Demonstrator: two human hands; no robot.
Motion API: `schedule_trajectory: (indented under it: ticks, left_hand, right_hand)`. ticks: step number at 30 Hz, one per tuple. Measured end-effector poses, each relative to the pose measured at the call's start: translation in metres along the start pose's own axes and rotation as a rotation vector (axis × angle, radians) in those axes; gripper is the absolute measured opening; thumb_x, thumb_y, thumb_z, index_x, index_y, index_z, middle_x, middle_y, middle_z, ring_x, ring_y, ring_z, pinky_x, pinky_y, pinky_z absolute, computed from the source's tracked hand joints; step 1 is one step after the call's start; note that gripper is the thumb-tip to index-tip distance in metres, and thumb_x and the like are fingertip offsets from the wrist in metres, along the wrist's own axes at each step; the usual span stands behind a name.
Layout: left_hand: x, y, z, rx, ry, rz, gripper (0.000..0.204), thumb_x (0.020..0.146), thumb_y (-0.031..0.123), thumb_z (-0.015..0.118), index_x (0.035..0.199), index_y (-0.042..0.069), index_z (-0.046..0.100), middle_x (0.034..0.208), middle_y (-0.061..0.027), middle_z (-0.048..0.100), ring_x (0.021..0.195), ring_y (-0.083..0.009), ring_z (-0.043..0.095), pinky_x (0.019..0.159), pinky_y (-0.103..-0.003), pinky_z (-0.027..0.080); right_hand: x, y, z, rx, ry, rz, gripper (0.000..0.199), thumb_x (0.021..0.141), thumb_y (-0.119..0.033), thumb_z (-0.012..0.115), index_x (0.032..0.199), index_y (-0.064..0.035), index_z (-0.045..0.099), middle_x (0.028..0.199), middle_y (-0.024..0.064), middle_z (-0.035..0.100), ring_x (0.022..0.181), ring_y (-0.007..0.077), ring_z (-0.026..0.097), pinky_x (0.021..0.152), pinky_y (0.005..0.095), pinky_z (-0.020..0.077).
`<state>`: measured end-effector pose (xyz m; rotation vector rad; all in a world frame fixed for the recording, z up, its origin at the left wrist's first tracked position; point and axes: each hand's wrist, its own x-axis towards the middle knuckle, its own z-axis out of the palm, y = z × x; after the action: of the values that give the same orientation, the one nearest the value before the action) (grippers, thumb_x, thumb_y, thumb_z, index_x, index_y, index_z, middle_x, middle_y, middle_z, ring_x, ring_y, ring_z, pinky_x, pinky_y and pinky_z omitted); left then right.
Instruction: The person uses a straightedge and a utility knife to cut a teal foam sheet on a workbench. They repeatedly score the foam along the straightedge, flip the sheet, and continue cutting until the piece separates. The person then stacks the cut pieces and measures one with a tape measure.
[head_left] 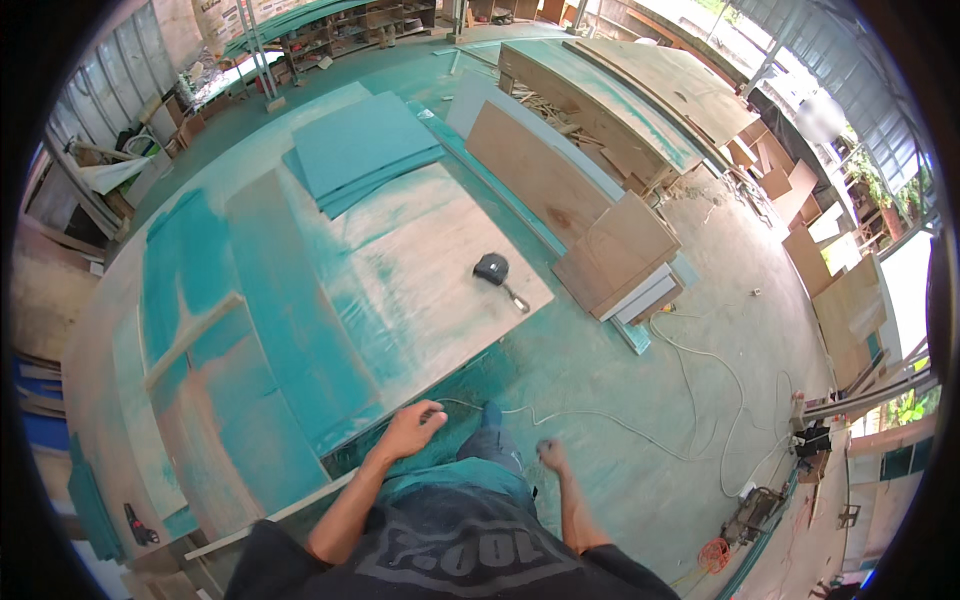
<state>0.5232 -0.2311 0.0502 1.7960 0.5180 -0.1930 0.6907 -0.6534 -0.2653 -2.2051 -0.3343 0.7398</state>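
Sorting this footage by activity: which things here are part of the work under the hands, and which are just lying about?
In hand: left hand, right hand, plywood sheet, tape measure.
Lying about: white cable, teal boards, leaning panels, drill.

Bright daylight from the right; fisheye edges bend, slightly soft.

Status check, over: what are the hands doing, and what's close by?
Left hand at the plywood sheet edge, by the white cord, grip unclear. Right hand closed, empty, hanging free. Tape measure lies untouched on the sheet.
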Motion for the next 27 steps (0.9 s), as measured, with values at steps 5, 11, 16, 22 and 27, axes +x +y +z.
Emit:
schedule_trajectory:
  ticks: [5,11,16,22,27]
  left_hand:
    - [0.04,0.047,-0.017,-0.023,0.344,-0.09,0.041,0.102,0.033,0.067,0.125,0.0,0.068,0.117,-0.0201,0.074,0.107,-0.0313,0.072,0.093,-0.041,0.055]
    - [0.082,0.065,-0.058,-0.023,0.419,-0.146,0.04,0.101,0.033,0.067,0.121,-0.001,0.069,0.109,-0.0188,0.076,0.102,-0.0308,0.073,0.09,-0.041,0.055]
    - [0.149,0.053,-0.165,-0.179,0.757,-0.194,0.041,0.104,0.04,0.062,0.106,0.0,0.073,0.095,-0.0142,0.074,0.09,-0.0214,0.07,0.084,-0.037,0.054]
    - [0.266,-0.008,-0.335,-0.084,1.211,-0.161,0.038,0.102,0.039,0.063,0.097,0.002,0.072,0.086,-0.0134,0.071,0.083,-0.025,0.068,0.083,-0.038,0.052]
    - [0.354,-0.05,-0.417,0.261,1.413,-0.13,0.036,0.098,0.029,0.067,0.115,-0.003,0.069,0.124,-0.0227,0.064,0.116,-0.0405,0.061,0.101,-0.048,0.05]
  right_hand:
    - [0.217,-0.22,-0.105,0.204,0.197,-0.153,0.034,0.099,-0.027,0.065,0.076,-0.002,0.069,0.067,0.0054,0.067,0.06,0.0131,0.06,0.055,0.0316,0.0458]
    - [0.343,-0.472,-0.105,0.323,0.021,-0.394,0.032,0.099,-0.026,0.067,0.086,0.0028,0.067,0.074,0.0074,0.065,0.067,0.0128,0.06,0.061,0.0308,0.0475]
    - [0.452,-0.566,-0.036,0.065,-0.008,-0.581,0.041,0.094,-0.024,0.071,0.124,0.0033,0.066,0.105,0.0179,0.074,0.094,0.0254,0.07,0.083,0.0373,0.0553]
    - [0.546,-0.648,0.028,-0.287,0.143,-0.801,0.056,0.095,-0.032,0.071,0.138,0.0034,0.059,0.129,0.0271,0.067,0.12,0.0428,0.063,0.104,0.0492,0.0495]
    - [0.611,-0.716,0.058,-0.306,0.03,-0.789,0.06,0.098,-0.035,0.069,0.137,0.0094,0.057,0.13,0.0291,0.065,0.122,0.0463,0.06,0.109,0.0515,0.0446]
